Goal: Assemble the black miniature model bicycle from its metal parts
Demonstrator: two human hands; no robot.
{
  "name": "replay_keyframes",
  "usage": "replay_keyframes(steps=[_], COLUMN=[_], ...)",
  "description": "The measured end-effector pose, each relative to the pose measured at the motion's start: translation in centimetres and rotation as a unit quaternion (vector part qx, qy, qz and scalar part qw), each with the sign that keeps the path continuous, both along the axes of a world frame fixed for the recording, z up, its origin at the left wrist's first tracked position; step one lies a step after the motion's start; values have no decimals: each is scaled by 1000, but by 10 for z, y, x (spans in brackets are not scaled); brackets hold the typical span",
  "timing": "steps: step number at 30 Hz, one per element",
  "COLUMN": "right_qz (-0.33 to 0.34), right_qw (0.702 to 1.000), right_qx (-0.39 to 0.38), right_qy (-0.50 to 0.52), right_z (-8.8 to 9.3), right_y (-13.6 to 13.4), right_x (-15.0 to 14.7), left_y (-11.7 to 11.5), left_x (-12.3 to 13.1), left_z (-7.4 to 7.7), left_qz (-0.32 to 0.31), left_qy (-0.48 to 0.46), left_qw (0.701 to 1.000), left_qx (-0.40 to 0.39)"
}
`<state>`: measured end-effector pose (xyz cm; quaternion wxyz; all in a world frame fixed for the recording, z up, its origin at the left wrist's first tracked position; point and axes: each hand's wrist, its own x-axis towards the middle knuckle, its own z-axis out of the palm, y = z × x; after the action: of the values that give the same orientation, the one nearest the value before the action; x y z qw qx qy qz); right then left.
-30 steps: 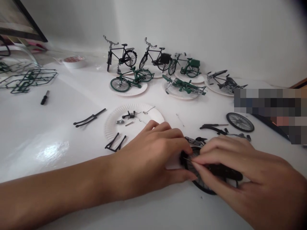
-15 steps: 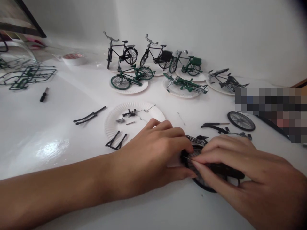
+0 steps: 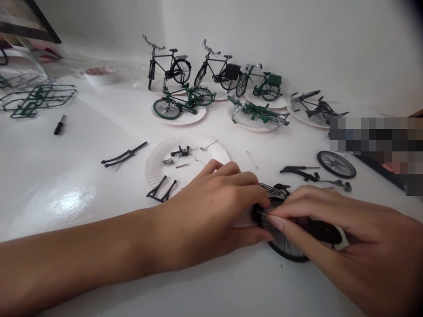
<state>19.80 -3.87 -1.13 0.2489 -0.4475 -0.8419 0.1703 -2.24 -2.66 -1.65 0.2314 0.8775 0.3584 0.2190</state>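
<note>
Little has changed: our left hand (image 3: 211,215) and right hand (image 3: 346,237) still pinch the black wheel (image 3: 287,247) between closed fingers, the right having slid slightly aside, baring more rim.

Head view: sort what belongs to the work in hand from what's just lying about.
In hand: left hand, right hand, black wheel gripped between them.
Lying about: loose wheel, black fork, paper plate of small parts, model bicycles, green sprue, tape roll.
</note>
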Motion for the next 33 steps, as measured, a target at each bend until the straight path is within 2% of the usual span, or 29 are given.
replay_keyframes(steps=[13, 22, 30, 33], right_qz=[2, -6, -18, -14], right_qw=[1000, 999, 998, 998], right_qx=[14, -33, -55, -59], right_qy=[-9, -34, -31, -32], right_z=[3, 9, 12, 16], right_y=[1, 2, 2, 3], right_x=[-1, -2, -6, -8], left_y=[0, 0, 2, 1], left_x=[0, -1, -7, -9], left_z=[6, 5, 13, 15], left_qz=[-5, -5, -59, -92], left_qy=[17, 11, -3, 25], left_qw=[1000, 1000, 993, 987], left_qx=[-15, 0, 102, 130])
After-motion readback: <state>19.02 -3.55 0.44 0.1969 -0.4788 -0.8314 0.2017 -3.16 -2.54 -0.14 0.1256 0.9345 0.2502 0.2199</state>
